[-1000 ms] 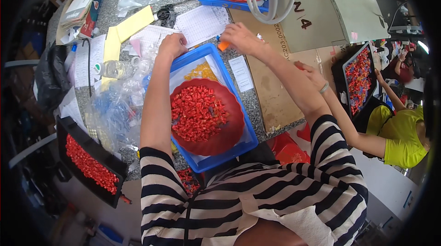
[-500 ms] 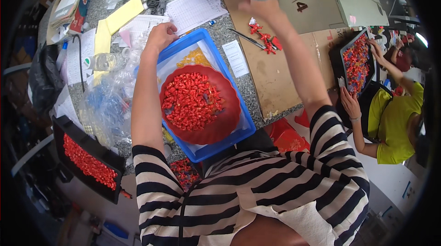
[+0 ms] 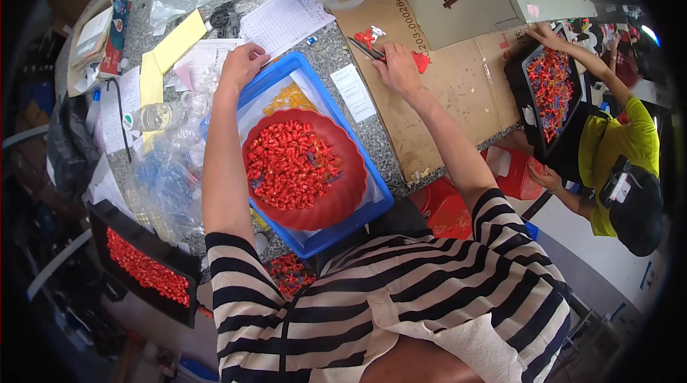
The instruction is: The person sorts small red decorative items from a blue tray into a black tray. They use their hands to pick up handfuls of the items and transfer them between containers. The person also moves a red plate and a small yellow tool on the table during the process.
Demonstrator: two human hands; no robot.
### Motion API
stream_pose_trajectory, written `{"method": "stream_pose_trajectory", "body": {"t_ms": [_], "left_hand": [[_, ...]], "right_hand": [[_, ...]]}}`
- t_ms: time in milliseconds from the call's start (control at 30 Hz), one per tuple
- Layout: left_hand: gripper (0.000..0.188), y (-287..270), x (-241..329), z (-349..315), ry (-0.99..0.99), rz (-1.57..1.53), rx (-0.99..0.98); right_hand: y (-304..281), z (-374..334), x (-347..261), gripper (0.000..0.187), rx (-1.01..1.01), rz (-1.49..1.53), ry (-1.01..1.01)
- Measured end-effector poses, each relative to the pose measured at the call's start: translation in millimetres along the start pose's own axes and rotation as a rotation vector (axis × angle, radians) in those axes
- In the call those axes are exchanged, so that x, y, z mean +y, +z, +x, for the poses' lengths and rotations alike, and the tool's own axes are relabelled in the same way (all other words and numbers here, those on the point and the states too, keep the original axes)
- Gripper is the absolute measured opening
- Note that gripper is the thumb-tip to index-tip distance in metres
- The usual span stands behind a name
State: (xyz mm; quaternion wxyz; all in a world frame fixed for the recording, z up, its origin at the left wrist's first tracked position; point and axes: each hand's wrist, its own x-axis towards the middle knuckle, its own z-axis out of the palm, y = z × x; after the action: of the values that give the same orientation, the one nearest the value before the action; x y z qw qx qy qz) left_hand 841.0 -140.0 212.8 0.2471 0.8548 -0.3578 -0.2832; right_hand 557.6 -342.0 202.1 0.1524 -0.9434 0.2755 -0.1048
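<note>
My left hand (image 3: 245,66) is at the far left corner of a blue tray (image 3: 381,192), its fingers pinched together; whatever lies between them is too small to make out. Lined with white paper, the tray bears a red scalloped bowl (image 3: 351,190) of small glossy red pieces (image 3: 293,165), with yellow bits (image 3: 290,99) beyond it. Over the cardboard, my right hand (image 3: 402,72) has its fingers closed at the near end of a slim, dark tweezers-like tool (image 3: 363,47). Red pieces (image 3: 421,62) lie beside that hand, which partly hides them.
At left are plastic bags (image 3: 161,183), a clear bottle (image 3: 152,117), papers and a black tray (image 3: 147,268) of red pieces. A cardboard box (image 3: 458,4) stands at far right. A co-worker in yellow-green (image 3: 615,140) handles another black tray (image 3: 529,97).
My right hand has come down from the far blue tray to the slim tool on the cardboard. My left hand stays near the tray corner. The co-worker's hands have shifted.
</note>
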Motion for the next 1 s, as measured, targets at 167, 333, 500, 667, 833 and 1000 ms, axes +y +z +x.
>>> {"method": "stream_pose_trajectory", "body": {"t_ms": [167, 333, 500, 667, 833, 1000], "left_hand": [[0.025, 5, 4, 4, -0.003, -0.081, 0.017], [0.020, 17, 41, 7, 0.164, 0.100, 0.171], [0.025, 62, 118, 20, 0.358, 0.003, 0.067], [0.043, 92, 165, 34, 0.468, 0.169, -0.007], [0.044, 116, 181, 52, 0.496, 0.279, -0.106], [0.037, 129, 180, 58, 0.468, 0.275, -0.097]], "right_hand": [[-9, 5, -2, 0.024, -0.132, 0.095, 0.088], [-10, 5, 14, 0.024, -0.122, 0.092, -0.018], [-14, 5, 25, 0.023, -0.061, 0.235, -0.058], [-38, 9, 35, 0.017, 0.073, 0.391, 0.043], [-62, -3, 52, 0.023, 0.113, 0.496, 0.417], [-62, -42, 44, 0.037, -0.008, 0.574, 0.685]]}}
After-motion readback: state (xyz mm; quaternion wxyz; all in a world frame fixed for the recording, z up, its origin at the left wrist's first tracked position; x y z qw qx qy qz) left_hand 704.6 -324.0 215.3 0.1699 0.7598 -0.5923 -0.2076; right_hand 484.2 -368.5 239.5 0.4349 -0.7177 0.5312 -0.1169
